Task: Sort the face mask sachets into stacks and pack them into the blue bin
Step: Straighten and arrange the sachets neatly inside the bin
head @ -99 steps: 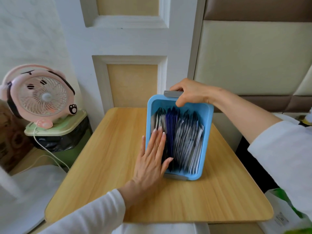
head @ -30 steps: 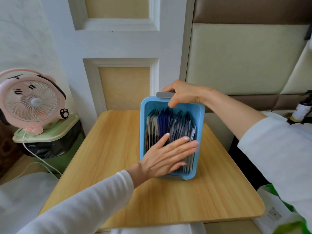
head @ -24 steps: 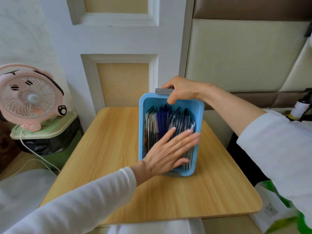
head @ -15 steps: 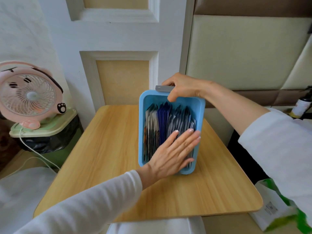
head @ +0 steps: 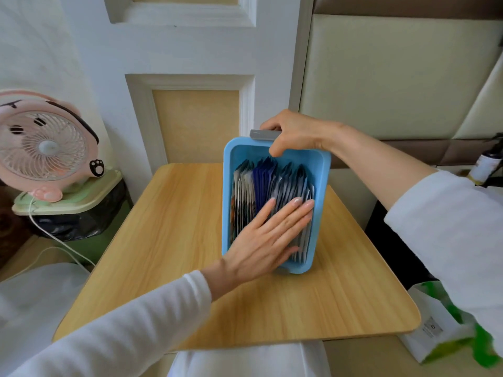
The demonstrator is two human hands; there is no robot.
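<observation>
**One bin, two hands, a packed row of sachets**

One blue bin [head: 228, 202] stands at the centre of the frame on the single wooden table [head: 168, 240]. Its near end rests on the tabletop and its far end appears lifted toward the camera. The face mask sachets [head: 262, 180] fill it on edge, side by side. They are packed too tightly to count, but three bands show: silvery ones at the left, a dark blue group in the middle, and grey-blue ones at the right.

Both hands are on the bin. The left hand [head: 269, 238] lies flat with its fingers straight and together, pressing on the sachet edges in the bin's right half. The right hand [head: 294, 131], at the upper centre, curls round the one grey handle [head: 261, 134] at the bin's far end, thumb hooked over the rim.

At the left edge, one pink fan [head: 46, 148] sits on a green-lidded waste bin [head: 73, 202]. At the right edge is one bottle [head: 487, 164], and at the lower right one white and green bag [head: 441, 341].
</observation>
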